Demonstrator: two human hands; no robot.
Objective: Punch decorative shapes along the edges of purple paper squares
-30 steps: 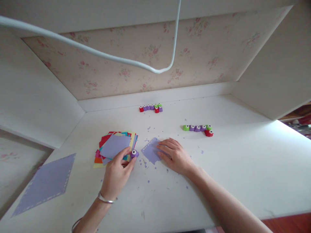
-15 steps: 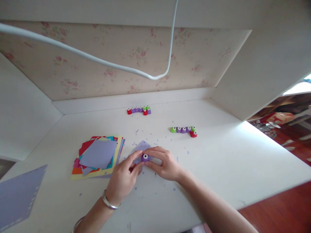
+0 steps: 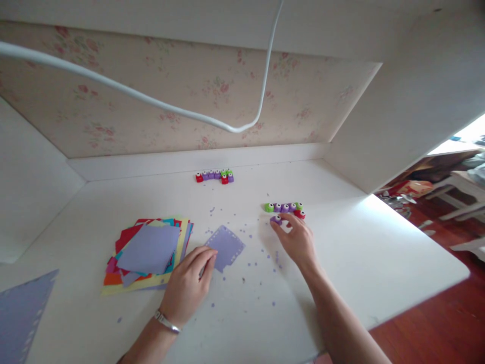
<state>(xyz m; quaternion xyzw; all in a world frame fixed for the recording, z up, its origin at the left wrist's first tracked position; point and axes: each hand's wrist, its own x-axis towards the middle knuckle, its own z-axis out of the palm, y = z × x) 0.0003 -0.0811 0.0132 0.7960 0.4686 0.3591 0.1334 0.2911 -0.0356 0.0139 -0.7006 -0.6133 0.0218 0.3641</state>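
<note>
My right hand (image 3: 299, 241) pinches a small purple craft paper punch (image 3: 276, 220) between thumb and fingertips, just in front of a row of similar punches (image 3: 285, 208) in green, purple and red. The red one (image 3: 299, 215) sits close to my knuckles. With fingers closed together, my left hand (image 3: 189, 278) is at the left corner of a small purple sheet of paper (image 3: 227, 245); its fingertips cover that corner. Punched holes run along the edges of this sheet. A silver bracelet circles my left wrist.
Left of my left hand lies a stack of coloured paper (image 3: 149, 250). A larger purple sheet (image 3: 26, 313) with notched edges is at the far left. More punches (image 3: 214, 175) stand near the back wall. Tiny purple paper bits are scattered around, and a white cable (image 3: 182, 109) hangs in front.
The purple punch has come off the small sheet and moved right with my right hand, toward the nearer row. My left hand has let go of the punch and stays by the sheet.
</note>
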